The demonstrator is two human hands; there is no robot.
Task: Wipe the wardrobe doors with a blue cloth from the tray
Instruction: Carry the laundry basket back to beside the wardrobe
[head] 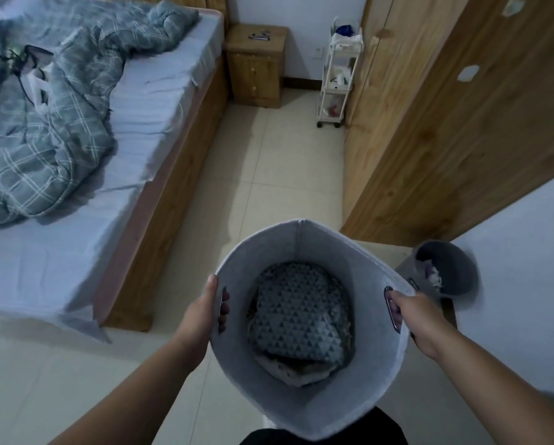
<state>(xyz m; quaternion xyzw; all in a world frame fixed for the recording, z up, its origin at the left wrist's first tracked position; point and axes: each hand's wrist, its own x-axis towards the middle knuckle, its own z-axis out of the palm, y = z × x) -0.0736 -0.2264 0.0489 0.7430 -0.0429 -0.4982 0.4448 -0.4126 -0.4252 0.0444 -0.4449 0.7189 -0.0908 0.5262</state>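
Near centre, left hand and right hand grip the hamper handles; cloth seemingly unfetched from far tray, doors unwiped

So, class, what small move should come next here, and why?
Probably set the basket down on the floor: the left hand and right hand both grip its handles, so neither is free, and the trolley stands far off by the wardrobe.
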